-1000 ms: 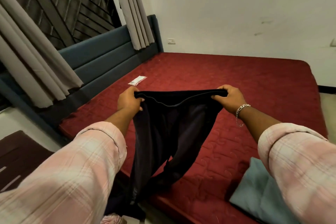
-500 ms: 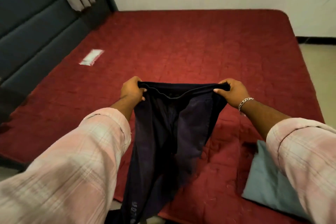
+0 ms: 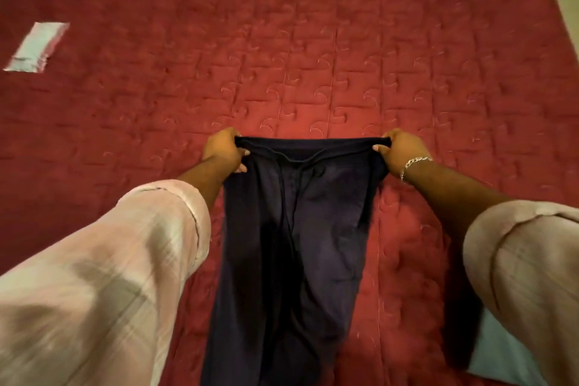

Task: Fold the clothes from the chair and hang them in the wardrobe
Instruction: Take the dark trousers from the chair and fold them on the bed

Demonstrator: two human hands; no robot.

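Lying far to the left of the left hand (image 3: 223, 150), a small white packet (image 3: 36, 47) rests on the red quilted bed (image 3: 313, 41). That hand pinches one end of the waistband of the dark trousers (image 3: 288, 254), fingers curled round the cloth. The trousers stretch flat between both hands, legs running back toward the person over the bed. The right hand (image 3: 402, 150), with a bracelet (image 3: 415, 163) at its wrist, grips the other end. Below that arm sits a pale blue cushion (image 3: 498, 360). Beyond it, top right, a strip of light floor (image 3: 568, 0) shows.
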